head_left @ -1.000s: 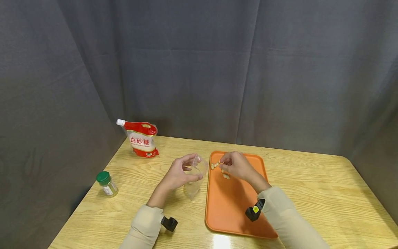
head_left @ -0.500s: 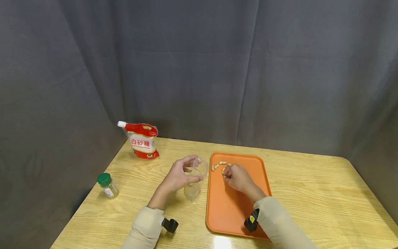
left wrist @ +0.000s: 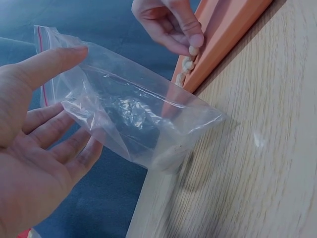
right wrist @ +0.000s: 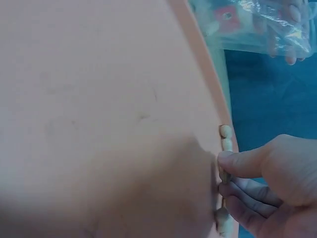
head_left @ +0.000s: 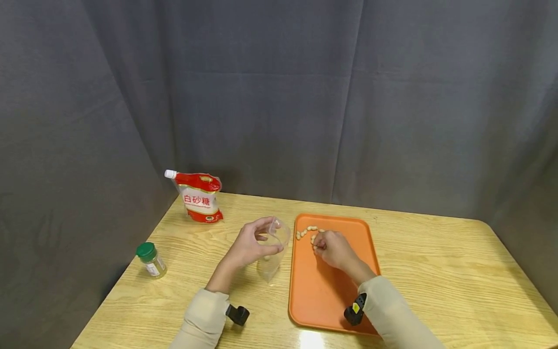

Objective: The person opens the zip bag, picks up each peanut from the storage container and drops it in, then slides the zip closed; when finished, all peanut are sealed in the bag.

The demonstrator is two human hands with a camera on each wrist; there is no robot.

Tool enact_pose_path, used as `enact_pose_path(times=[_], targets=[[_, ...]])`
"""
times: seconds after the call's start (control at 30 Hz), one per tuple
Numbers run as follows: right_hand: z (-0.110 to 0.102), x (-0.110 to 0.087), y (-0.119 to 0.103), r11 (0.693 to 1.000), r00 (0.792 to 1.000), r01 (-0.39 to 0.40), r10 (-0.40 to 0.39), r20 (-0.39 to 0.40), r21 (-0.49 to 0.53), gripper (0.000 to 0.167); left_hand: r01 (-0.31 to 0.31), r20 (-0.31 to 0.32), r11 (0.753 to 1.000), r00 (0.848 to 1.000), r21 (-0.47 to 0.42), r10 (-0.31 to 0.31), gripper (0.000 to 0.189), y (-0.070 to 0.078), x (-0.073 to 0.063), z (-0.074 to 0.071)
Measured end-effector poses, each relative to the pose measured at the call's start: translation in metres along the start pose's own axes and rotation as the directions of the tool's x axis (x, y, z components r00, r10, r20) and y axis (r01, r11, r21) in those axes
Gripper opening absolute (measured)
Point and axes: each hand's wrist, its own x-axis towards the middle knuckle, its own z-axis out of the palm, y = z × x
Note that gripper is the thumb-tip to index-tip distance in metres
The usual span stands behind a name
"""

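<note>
My left hand [head_left: 252,245] grips a clear zip-lock bag [left wrist: 131,106] near its mouth, thumb on one side and fingers on the other. The mouth gapes and the bag slants down to the table with a pale lump, probably peanuts, at its bottom. Over the orange tray [head_left: 314,300], my right hand [head_left: 334,249] pinches a peanut [right wrist: 225,176] between thumb and forefinger, low at the tray floor. Several peanuts [head_left: 303,233] lie in a curved row at the tray's far left corner. Others sit right beside the right fingertips, partly hidden by them.
A red and white sugar pouch [head_left: 199,198] with a white cap stands at the back left. Nearer, at the table's left edge, is a green-lidded jar [head_left: 150,260]. A grey curtain [head_left: 261,97] hangs behind the wooden table [head_left: 440,276].
My right hand has moved a little nearer along the tray and lower, uncovering peanuts at the far end of the row. The left hand and bag stay nearly still.
</note>
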Motion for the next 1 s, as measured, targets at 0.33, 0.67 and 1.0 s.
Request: enact_pose_path(times=[0.33,0.67,1.0], targets=[[-0.027,0.007,-0.027,0.995,0.992,0.102,-0.102,-0.077,0.001,0.007,-0.004,-0.002,1.0,1.0,-0.01,0.004,0.074,-0.002,-0.002,-0.002],[-0.045,0.018,-0.07,0.978,0.972,0.208,-0.21,-0.107,-0.027,0.01,-0.005,0.022,1.0,1.0,-0.01,0.005,0.074,0.0,-0.002,0.001],[-0.049,0.025,-0.099,0.966,0.957,0.255,-0.258,-0.13,-0.041,0.013,-0.041,0.045,0.999,0.998,-0.003,0.041,0.074,-0.002,0.0,0.0]])
